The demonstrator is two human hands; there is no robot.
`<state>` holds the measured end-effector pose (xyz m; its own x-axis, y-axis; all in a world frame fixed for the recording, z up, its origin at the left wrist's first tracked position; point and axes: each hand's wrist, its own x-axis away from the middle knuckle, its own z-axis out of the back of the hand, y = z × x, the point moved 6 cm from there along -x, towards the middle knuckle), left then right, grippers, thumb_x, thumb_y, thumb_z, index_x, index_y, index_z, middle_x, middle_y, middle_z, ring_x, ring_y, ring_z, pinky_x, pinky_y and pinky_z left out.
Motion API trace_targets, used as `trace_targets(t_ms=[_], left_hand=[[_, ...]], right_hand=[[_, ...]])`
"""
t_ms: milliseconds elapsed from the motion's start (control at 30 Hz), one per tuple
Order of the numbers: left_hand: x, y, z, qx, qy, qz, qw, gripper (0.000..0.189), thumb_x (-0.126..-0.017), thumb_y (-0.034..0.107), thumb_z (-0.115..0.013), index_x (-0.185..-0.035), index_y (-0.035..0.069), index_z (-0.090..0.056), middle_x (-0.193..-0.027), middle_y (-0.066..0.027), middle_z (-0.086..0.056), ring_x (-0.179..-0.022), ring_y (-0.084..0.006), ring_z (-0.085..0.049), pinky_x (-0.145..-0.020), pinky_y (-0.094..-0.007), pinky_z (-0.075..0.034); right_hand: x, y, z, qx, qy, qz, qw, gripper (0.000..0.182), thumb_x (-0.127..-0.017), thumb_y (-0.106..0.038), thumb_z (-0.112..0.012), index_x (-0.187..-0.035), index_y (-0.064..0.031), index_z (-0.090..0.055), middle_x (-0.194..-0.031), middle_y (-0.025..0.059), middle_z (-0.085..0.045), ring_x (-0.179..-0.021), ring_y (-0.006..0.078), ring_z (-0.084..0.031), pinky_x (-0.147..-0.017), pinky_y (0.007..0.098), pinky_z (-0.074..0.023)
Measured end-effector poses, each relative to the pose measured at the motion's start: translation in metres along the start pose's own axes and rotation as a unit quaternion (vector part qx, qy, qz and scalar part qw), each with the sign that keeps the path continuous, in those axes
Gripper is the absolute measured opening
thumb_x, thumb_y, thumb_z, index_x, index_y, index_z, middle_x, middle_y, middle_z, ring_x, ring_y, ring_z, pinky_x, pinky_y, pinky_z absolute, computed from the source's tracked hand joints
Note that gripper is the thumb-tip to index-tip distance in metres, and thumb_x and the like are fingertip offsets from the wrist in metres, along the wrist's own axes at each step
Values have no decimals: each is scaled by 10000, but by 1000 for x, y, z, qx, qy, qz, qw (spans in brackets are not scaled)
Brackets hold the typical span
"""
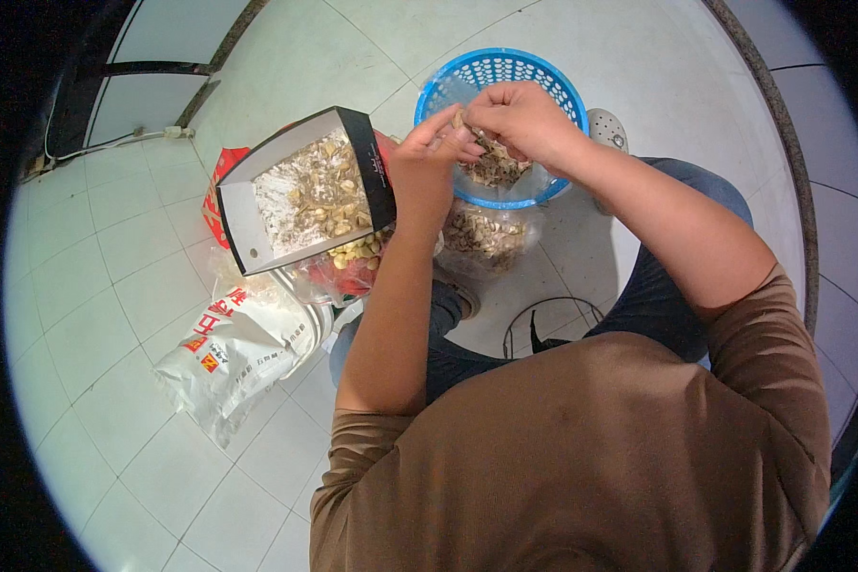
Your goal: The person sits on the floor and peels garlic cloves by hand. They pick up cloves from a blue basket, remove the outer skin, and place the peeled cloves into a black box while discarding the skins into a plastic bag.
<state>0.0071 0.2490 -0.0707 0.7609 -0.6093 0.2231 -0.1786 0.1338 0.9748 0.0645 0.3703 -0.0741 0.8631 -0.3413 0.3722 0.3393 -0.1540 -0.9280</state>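
Above a blue plastic basket (501, 57), my two hands meet over a small tan piece (460, 120), perhaps a seed or pod. My left hand (436, 150) holds it between thumb and fingers. My right hand (525, 118) pinches at the same piece from the other side, its fingertips partly hiding it. Brown, dry husk-like scraps (497, 168) lie in the basket on a clear plastic liner. To the left, a black-and-white cardboard box (232, 214) contains flat tan pieces (329, 182) dusted with white powder.
Pale yellow pieces (355, 252) lie in a plastic bag beneath the box. Another clear bag (490, 239) of tan pieces stands below the basket. A white printed sack (243, 343) rests on the tiled floor (150, 457). A black wire loop (543, 300) lies between my legs.
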Motion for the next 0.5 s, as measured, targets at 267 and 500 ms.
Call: trace_targets(t_ms=[267, 500], left_hand=[[1, -6, -3, -3, -19, 9, 1000, 225, -827, 50, -581, -1028, -49, -564, -795, -93, -641, -674, -128, -597, -626, -225, -464], [-3, -10, -2, 167, -41, 36, 984, 277, -875, 121, -547, -1087, -55, -519, -809, -75, -606, -668, -132, -560, -618, -236, -437]], right_hand=[[4, 4, -11, -54, -82, -56, 994, 135, -865, -164, -519, -778, -69, -478, -600, -17, -479, -382, 41, -365, -335, 197, -276], [4, 0, -12, -139, -104, -25, 984, 144, -869, -147, -506, -806, -18, -502, -622, 21, -511, -416, 59, -408, -352, 203, -298]])
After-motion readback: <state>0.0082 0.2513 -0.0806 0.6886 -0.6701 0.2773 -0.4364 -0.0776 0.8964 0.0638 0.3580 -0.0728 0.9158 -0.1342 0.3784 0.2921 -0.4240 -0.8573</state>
